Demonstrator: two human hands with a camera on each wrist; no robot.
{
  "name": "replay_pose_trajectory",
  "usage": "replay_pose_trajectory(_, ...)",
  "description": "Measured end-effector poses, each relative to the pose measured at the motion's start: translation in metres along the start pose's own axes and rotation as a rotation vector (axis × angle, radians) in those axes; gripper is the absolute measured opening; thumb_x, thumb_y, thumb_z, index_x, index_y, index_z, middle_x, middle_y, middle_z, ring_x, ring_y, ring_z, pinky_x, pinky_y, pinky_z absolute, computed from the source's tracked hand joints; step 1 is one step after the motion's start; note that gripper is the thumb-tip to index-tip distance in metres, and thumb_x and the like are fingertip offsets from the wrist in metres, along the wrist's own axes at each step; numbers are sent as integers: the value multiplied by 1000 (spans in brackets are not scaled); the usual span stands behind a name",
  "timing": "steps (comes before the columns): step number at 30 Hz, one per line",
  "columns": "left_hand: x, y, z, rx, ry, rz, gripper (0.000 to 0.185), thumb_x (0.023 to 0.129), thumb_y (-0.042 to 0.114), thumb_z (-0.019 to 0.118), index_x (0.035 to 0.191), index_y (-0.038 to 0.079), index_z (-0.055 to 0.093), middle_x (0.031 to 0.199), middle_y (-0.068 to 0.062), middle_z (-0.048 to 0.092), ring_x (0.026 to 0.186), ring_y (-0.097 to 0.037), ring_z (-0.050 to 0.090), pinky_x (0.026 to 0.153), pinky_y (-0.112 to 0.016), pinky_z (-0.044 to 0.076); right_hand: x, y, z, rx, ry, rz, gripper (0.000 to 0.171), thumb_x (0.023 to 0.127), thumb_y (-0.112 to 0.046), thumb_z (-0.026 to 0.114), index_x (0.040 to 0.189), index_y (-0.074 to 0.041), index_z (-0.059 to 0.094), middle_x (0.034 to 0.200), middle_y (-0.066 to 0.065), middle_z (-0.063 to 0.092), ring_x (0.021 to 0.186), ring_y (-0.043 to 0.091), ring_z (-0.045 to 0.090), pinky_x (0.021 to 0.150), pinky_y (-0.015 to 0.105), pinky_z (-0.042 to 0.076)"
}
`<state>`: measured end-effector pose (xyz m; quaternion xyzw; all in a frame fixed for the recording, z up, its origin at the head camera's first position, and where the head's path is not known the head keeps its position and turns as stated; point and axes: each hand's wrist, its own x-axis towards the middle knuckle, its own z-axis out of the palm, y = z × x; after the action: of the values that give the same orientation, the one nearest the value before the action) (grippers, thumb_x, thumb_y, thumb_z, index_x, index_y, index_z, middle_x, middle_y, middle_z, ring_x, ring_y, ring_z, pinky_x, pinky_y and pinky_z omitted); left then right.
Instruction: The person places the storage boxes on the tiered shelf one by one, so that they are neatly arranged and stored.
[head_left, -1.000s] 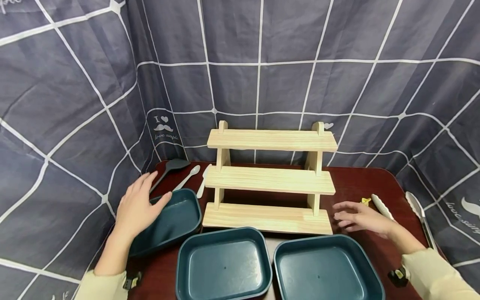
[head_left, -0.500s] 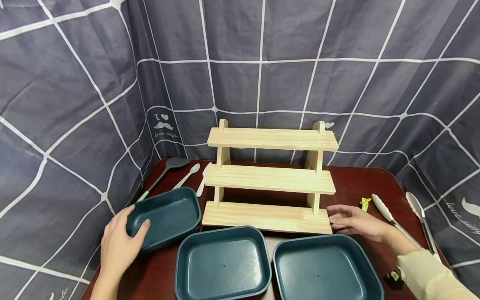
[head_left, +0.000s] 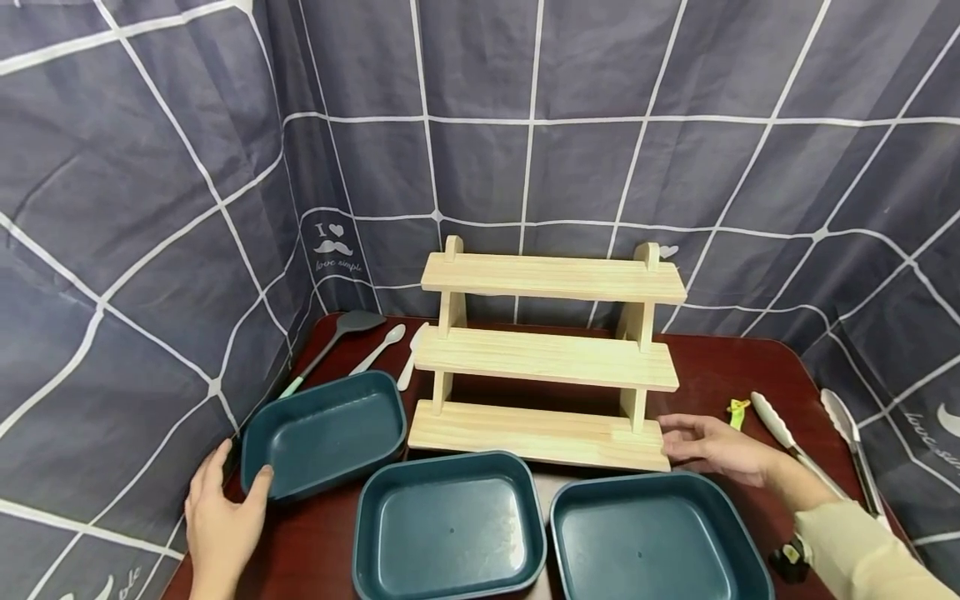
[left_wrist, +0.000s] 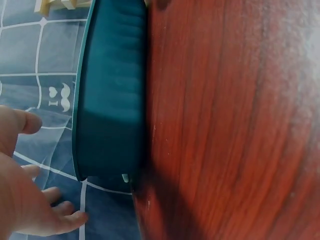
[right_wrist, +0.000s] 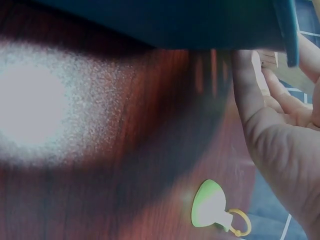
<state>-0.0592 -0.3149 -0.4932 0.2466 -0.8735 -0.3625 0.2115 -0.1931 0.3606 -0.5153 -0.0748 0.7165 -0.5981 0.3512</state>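
Left hand (head_left: 217,525) slid back, fingers relaxed; curtain (head_left: 333,247) seemingly reads "I love simple".

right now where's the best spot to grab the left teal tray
Probably the near-left corner rim of the left teal tray, coming from the left, where the left hand already sits. Its raised lip overhangs the table edge, leaving room for fingers beneath.

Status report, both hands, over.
Left hand open at the left teal rectangular tray. Right hand open at the pale wooden three-step rack. Nothing between.
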Motion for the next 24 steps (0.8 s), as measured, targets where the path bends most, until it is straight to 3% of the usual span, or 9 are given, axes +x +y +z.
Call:
replay_pose_trajectory(6, 8, -7, -2, 13, -105, -104, 77, 99, 31, 68, 163, 11, 32, 155, -32, 38, 135, -50, 44, 105, -66, 36, 2, 4, 2, 34, -8, 8, 72, 105, -10, 59, 154, 18, 14, 129, 17, 63, 114, 28, 65, 95, 43, 57)
replay_pose_trajectory(9, 13, -12, -4, 6, -143, -136, 78, 99, 30, 68, 164, 10, 29, 154, -30, 42, 129, -44, 53, 97, -40, 47, 4, 5, 4, 29, 1, 24, 74, 105, -11, 60, 155, 17, 12, 127, 17, 63, 114, 29, 65, 94, 42, 57)
replay_pose_trajectory(12, 18, -16, -6, 7, -172, -153, 78, 99, 29, 69, 163, 8, 30, 150, -26, 50, 105, -13, 67, 80, -13, 42, 5, 6, 4, 28, 2, 33, 76, 105, -11, 60, 155, 17, 11, 127, 17, 63, 114, 29, 64, 94, 42, 57)
replay_pose_trajectory(14, 21, -18, -7, 2, -185, -166, 76, 99, 30, 69, 162, 6, 33, 144, -25, 57, 87, 9, 60, 68, -5, 36, 5, 7, 4, 36, -2, 35, 76, 105, -11, 60, 155, 16, 10, 127, 16, 63, 114, 29, 64, 94, 41, 57)
replay_pose_trajectory(17, 23, -20, -7, -17, -192, -174, 71, 100, 27, 68, 159, 3, 38, 140, -25, 61, 74, 25, 44, 64, -5, 40, 5, 8, 3, 44, -7, 40, 76, 105, -11, 60, 155, 16, 10, 127, 16, 63, 114, 29, 64, 94, 41, 57)
replay_pose_trajectory(24, 27, -27, -6, -136, -188, -188, 56, 96, 2, 66, 148, -7, 50, 132, -30, 60, 73, 14, 54, 62, -13, 52, 5, 8, 4, 65, -5, 37, 76, 105, -11, 59, 155, 16, 9, 128, 16, 63, 114, 29, 65, 94, 41, 57)
